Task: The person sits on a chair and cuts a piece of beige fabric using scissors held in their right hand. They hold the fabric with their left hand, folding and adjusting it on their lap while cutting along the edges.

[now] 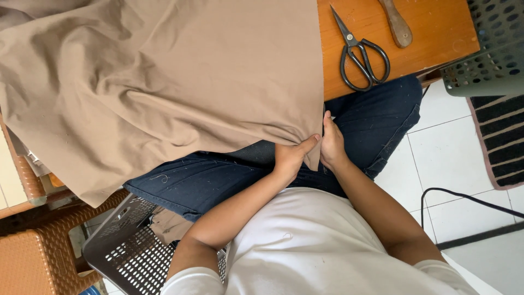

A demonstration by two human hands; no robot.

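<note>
The tan cloth's (164, 76) lower corner is pinched by the left hand (289, 155) and right hand (331, 145); its straight edge runs away toward the worktop (431, 33), black scissors (360, 54) beyond.

The tan fabric (164, 82) draped over the table's near edge is matt woven cloth, soft and creased, and both the left hand (290, 155) and right hand (332, 145) pinch its hanging corner. The tabletop (436, 33) is glossy orange-brown varnished wood, and near its right corner lie dark, dull metal scissors (361, 54) and a smooth wooden handle (397, 23). The trousers (376, 117) are lint-flecked dark blue denim, the baskets (128, 240) perforated grey plastic.
</note>
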